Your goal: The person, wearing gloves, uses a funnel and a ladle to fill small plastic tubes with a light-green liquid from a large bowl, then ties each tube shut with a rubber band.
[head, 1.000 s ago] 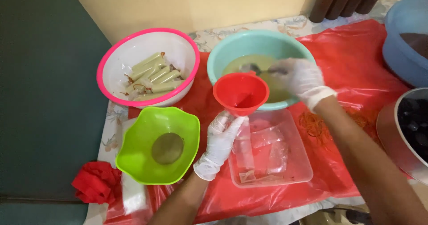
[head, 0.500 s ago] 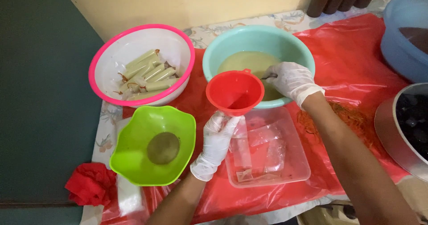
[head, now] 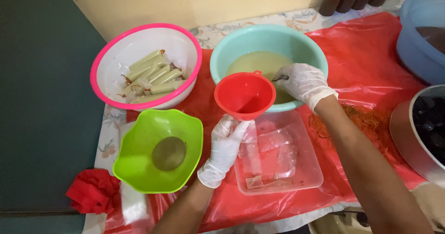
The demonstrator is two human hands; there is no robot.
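Head view: left gloved fingers (head: 232,125) around smooth red funnel (head: 244,95), right fingers (head: 296,79) perhaps pinching a spoon handle (head: 279,79).

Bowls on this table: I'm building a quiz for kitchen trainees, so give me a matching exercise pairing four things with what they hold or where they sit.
Things:
1. pink-rimmed bowl
2. teal bowl
3. green bowl
4. red funnel

States:
A. held up by the left hand
B. pale liquid, with the right hand in it
C. filled pale green tubes
D. small dark puddle at the bottom

Pairs: 1-C, 2-B, 3-D, 4-A
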